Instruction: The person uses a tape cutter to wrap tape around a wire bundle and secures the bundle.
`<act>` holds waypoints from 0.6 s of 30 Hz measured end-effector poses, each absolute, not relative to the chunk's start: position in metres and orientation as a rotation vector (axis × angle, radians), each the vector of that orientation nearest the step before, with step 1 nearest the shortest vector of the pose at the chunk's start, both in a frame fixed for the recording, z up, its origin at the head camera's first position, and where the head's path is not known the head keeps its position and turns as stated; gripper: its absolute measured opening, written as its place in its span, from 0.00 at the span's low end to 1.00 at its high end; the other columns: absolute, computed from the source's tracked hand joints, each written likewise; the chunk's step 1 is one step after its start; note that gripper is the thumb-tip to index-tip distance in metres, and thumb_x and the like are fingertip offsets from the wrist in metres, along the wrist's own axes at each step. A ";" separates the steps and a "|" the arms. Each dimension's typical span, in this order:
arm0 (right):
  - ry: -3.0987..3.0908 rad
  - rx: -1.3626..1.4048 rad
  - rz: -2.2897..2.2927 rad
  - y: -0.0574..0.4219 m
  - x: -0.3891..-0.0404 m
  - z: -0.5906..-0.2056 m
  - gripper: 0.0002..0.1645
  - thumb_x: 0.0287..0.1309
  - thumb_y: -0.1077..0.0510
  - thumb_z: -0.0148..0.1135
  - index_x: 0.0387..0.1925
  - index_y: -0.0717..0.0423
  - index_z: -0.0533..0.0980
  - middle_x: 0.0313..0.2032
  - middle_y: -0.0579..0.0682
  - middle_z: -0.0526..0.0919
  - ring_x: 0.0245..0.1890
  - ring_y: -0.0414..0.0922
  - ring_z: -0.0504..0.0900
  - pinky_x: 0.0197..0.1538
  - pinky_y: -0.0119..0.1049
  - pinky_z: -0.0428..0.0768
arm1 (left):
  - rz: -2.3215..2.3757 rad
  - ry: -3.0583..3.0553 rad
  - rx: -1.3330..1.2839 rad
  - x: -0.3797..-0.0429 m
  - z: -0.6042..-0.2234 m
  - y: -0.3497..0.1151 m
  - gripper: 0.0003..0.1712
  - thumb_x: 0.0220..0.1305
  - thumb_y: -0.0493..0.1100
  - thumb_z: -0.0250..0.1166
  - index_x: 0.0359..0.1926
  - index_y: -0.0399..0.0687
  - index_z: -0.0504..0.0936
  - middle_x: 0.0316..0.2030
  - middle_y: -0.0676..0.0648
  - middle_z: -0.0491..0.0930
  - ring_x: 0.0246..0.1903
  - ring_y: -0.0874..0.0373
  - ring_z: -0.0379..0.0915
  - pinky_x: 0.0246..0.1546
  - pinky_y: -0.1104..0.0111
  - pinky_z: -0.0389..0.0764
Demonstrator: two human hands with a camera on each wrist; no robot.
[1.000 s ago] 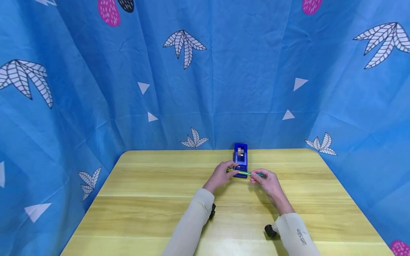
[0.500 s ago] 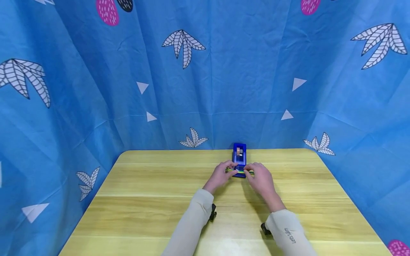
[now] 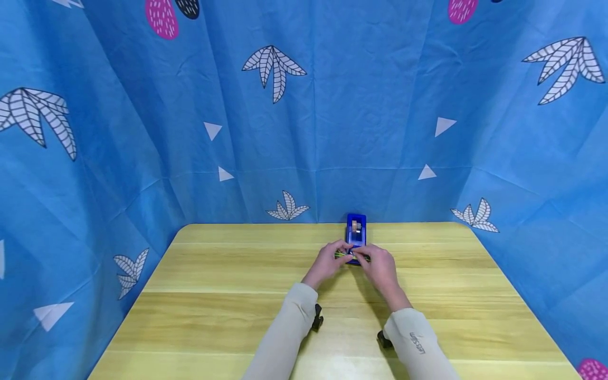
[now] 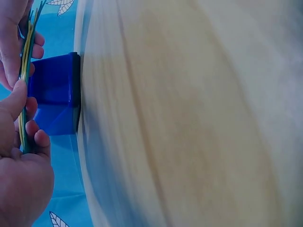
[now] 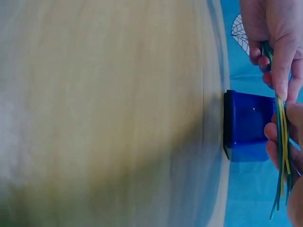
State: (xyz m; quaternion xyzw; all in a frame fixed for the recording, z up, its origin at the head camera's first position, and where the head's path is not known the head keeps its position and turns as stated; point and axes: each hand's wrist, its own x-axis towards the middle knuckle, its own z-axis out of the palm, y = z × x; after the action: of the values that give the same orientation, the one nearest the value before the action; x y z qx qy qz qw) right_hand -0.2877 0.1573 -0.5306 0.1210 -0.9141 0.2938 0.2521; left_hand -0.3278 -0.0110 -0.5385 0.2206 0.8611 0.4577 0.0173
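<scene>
A bundle of thin green and yellow wires (image 5: 283,142) is held level between my hands, just in front of the blue tape dispenser (image 3: 356,224). My left hand (image 3: 328,262) grips its left part between thumb and curled fingers. Close beside it, my right hand (image 3: 381,267) pinches the bundle near its middle, fingertips almost meeting the left thumb. The loose wire ends fan out past the right hand in the right wrist view. A roll of tape (image 3: 354,227) sits inside the dispenser, whose near end is partly hidden behind the hands.
The dispenser stands at the back edge of a light wooden table (image 3: 228,295). A blue patterned curtain (image 3: 370,105) hangs behind and along both sides. Small black wrist devices (image 3: 317,317) are worn below the sleeves.
My right hand has slid left along the wires, from their right end toward the middle, closing in on the left hand. The left hand has stayed almost in place.
</scene>
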 end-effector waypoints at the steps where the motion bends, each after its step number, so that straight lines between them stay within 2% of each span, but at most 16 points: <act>1: -2.486 0.332 0.799 0.157 -0.288 -0.531 0.07 0.60 0.60 0.74 0.41 0.56 0.90 0.40 0.56 0.92 0.39 0.55 0.90 0.45 0.53 0.87 | 1.433 2.664 0.681 -0.328 -0.538 -0.011 0.14 0.72 0.45 0.66 0.56 0.52 0.83 0.54 0.51 0.86 0.52 0.56 0.80 0.54 0.66 0.81; 4: -2.485 0.345 0.784 0.157 -0.288 -0.530 0.08 0.60 0.61 0.74 0.41 0.58 0.90 0.38 0.56 0.91 0.37 0.55 0.89 0.43 0.52 0.86 | 1.449 2.649 0.665 -0.328 -0.538 -0.010 0.13 0.72 0.45 0.66 0.55 0.52 0.83 0.55 0.52 0.85 0.52 0.57 0.80 0.54 0.66 0.81; 10: -2.477 0.361 0.755 0.158 -0.289 -0.532 0.08 0.59 0.60 0.75 0.41 0.58 0.90 0.35 0.55 0.91 0.33 0.53 0.89 0.39 0.51 0.86 | 1.449 2.672 0.649 -0.329 -0.542 -0.010 0.17 0.72 0.46 0.67 0.60 0.55 0.83 0.45 0.53 0.84 0.49 0.60 0.76 0.54 0.65 0.79; 18: -2.498 0.362 0.771 0.158 -0.292 -0.532 0.08 0.60 0.61 0.75 0.41 0.59 0.90 0.33 0.55 0.89 0.32 0.53 0.87 0.38 0.49 0.85 | 1.478 2.667 0.667 -0.331 -0.543 -0.009 0.17 0.71 0.45 0.67 0.59 0.53 0.84 0.46 0.53 0.85 0.48 0.60 0.77 0.54 0.66 0.80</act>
State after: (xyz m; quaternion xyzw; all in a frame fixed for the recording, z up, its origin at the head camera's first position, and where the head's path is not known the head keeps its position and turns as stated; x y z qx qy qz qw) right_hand -0.2917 0.1582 -0.5318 0.1327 -0.9167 0.2830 0.2487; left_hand -0.3308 -0.0092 -0.5426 0.2136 0.8544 0.4737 0.0103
